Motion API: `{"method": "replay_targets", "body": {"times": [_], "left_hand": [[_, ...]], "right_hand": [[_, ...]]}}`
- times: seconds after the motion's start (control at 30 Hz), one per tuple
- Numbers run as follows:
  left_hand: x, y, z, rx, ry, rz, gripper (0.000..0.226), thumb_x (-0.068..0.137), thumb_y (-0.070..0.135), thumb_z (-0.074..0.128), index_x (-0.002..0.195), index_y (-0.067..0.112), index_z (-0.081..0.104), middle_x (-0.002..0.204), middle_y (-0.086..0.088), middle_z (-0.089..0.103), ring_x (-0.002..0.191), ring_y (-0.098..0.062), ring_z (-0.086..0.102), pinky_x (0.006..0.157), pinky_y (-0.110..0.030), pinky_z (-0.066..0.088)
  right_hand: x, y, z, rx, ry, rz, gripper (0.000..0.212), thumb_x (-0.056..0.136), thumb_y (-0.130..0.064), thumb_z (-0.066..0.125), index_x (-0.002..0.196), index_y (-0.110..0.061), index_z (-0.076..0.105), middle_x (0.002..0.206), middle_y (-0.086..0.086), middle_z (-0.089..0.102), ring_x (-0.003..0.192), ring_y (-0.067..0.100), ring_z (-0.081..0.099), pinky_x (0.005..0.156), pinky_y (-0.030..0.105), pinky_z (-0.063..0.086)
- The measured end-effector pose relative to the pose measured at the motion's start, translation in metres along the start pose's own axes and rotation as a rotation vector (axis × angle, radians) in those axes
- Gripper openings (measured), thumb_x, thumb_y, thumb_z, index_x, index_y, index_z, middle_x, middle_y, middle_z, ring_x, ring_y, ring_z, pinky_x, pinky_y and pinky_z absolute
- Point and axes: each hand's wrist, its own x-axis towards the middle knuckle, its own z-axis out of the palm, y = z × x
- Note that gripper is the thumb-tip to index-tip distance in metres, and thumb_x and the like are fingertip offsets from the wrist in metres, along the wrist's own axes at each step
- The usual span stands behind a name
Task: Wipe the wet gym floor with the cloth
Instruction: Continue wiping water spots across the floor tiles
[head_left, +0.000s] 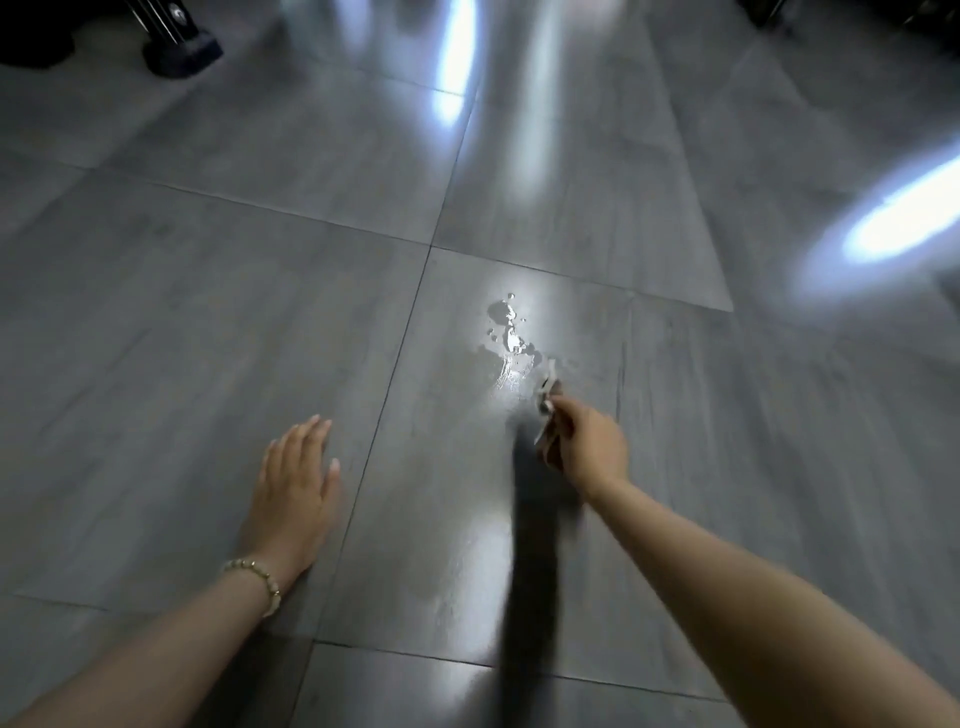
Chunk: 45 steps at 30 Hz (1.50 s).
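Observation:
A small puddle of water (506, 332) with scattered drops glistens on the grey tiled floor (208, 312), just beyond my right hand. My right hand (587, 441) grips a small crumpled pale cloth (548, 395), whose tip pokes out toward the near edge of the wet patch. My left hand (296, 483) lies flat on the floor with fingers straight, palm down, to the left of a tile joint. A beaded bracelet (257, 579) circles my left wrist.
Dark gym equipment with a black foot (182, 49) stands at the far left, and more dark gear (857, 15) sits at the far right corner. Bright light reflections streak the glossy tiles. A dark shadow runs under my right arm.

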Motion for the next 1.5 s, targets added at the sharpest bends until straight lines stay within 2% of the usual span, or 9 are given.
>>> {"method": "replay_targets", "body": {"times": [0.27,0.47,0.6,0.7,0.77,0.87,1.07,1.3,1.5], "left_hand": [[0.03,0.005,-0.022,-0.062,-0.014,0.027,0.06,0.088,0.038,0.018,0.133,0.008,0.042,0.138,-0.01,0.045,0.128,-0.026,0.036,0.111,-0.045,0.026],[0.049,0.016,-0.003,-0.092,-0.004,-0.066,0.064,0.086,0.041,0.015,0.134,0.008,0.041,0.139,-0.01,0.043,0.129,-0.027,0.036,0.11,-0.045,0.026],[0.053,0.019,0.013,-0.063,-0.017,-0.125,0.065,0.085,0.042,0.014,0.133,0.007,0.043,0.138,-0.011,0.045,0.128,-0.028,0.038,0.108,-0.045,0.029],[0.06,0.018,0.021,-0.018,-0.014,-0.136,0.063,0.087,0.041,0.016,0.133,0.007,0.042,0.138,-0.011,0.044,0.129,-0.028,0.037,0.109,-0.045,0.028],[0.062,0.018,0.026,0.024,-0.004,-0.167,0.061,0.089,0.041,0.017,0.133,0.008,0.043,0.137,-0.011,0.046,0.128,-0.029,0.038,0.108,-0.045,0.028],[0.069,0.022,0.038,0.088,0.012,-0.221,0.057,0.089,0.037,0.022,0.127,0.004,0.049,0.131,-0.015,0.051,0.121,-0.034,0.045,0.104,-0.048,0.033],[0.112,0.062,0.065,0.12,0.026,-0.266,0.054,0.089,0.035,0.025,0.124,0.003,0.051,0.127,-0.017,0.053,0.117,-0.036,0.048,0.104,-0.042,0.026],[0.18,0.153,0.084,0.121,-0.043,-0.094,0.052,0.09,0.035,0.024,0.125,0.007,0.05,0.129,-0.011,0.052,0.12,-0.031,0.046,0.107,-0.046,0.029],[0.204,0.129,0.052,0.177,-0.023,-0.094,0.058,0.088,0.039,0.021,0.127,0.007,0.05,0.134,-0.01,0.049,0.124,-0.03,0.041,0.11,-0.045,0.024]], "right_hand": [[0.059,-0.107,-0.09,-0.295,0.056,-0.417,0.023,0.09,-0.02,0.053,0.106,-0.025,0.068,0.105,0.003,0.07,0.096,0.032,0.062,0.066,0.031,0.039],[0.032,-0.105,0.014,-0.096,-0.182,-0.443,0.041,0.096,-0.037,0.044,0.137,-0.034,0.044,0.147,-0.008,0.04,0.125,0.023,0.049,0.089,0.031,0.043],[0.024,-0.068,0.088,-0.207,-0.504,-0.399,0.068,0.091,-0.059,0.036,0.149,-0.04,0.005,0.159,-0.007,-0.009,0.146,0.027,-0.008,0.117,0.045,0.0],[0.034,-0.054,0.12,-0.278,-0.505,-0.584,0.074,0.083,-0.068,0.025,0.149,-0.039,0.01,0.159,-0.003,-0.006,0.145,0.029,-0.013,0.115,0.052,-0.01],[0.038,-0.054,0.136,-0.326,-0.419,-0.63,0.07,0.084,-0.069,0.028,0.147,-0.038,0.024,0.158,0.001,0.015,0.144,0.034,0.009,0.111,0.056,0.0],[0.061,-0.058,0.148,-0.326,-0.276,-0.602,0.062,0.085,-0.069,0.032,0.14,-0.041,0.037,0.147,0.0,0.041,0.137,0.033,0.033,0.104,0.054,0.013],[0.166,0.029,0.119,-0.227,-0.109,-0.262,0.053,0.087,-0.056,0.034,0.134,-0.038,0.047,0.145,0.001,0.045,0.136,0.033,0.036,0.108,0.052,0.01],[0.193,0.177,0.029,-0.122,0.037,0.502,0.071,0.085,-0.055,0.011,0.146,-0.028,0.033,0.158,0.001,0.016,0.145,0.029,0.0,0.112,0.056,-0.005],[0.238,0.056,0.08,-0.151,-0.15,0.132,0.055,0.096,-0.053,0.025,0.148,-0.037,0.019,0.159,-0.005,0.002,0.145,0.027,-0.009,0.111,0.054,-0.013]]}}
